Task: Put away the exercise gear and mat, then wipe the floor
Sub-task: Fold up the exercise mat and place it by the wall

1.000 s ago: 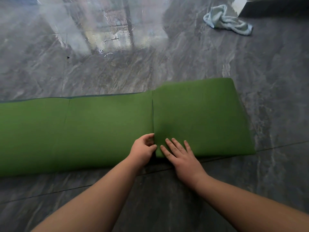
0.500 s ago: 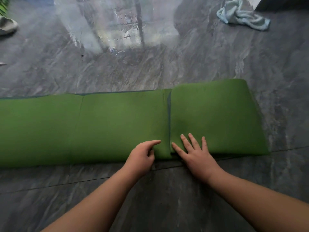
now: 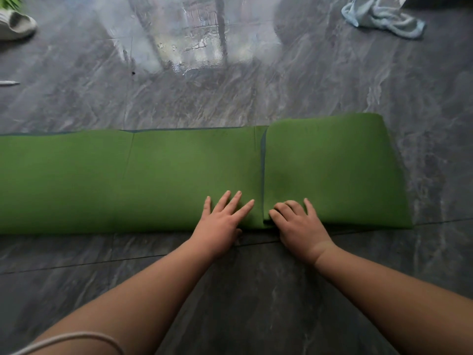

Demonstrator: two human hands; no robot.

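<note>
- Dark grey marbled floor (image 3: 256, 290) everywhere, glossy, tile seams running across just below the hands.
- Bright window glare mirrored in the polished tiles at top centre.
- One green mat (image 3: 153, 180), stretched across the floor from the left edge to right of centre.
- Right end of that mat doubled over into a thicker folded section (image 3: 332, 170), a thin dark edge line showing where the fold meets the flat part.
- One light blue cloth (image 3: 381, 17), crumpled at the top right, well apart from the mat.
- One pale slipper (image 3: 15, 24) at the top left corner, partly cut off by the frame.
- One small whitish object (image 3: 9, 83) on the left edge, too cut off to identify.
- One pale cord (image 3: 76, 339) looping over the left forearm at the bottom.
- Two bare hands, both at the mat's near edge, on either side of the fold line.
- Left hand (image 3: 220, 221) flat on the single layer, fingers straight and spread, pressing down.
- Right hand (image 3: 297, 224) on the folded section's corner, fingers curled in; actually gripping the edge or just pressing on it, cannot tell.
</note>
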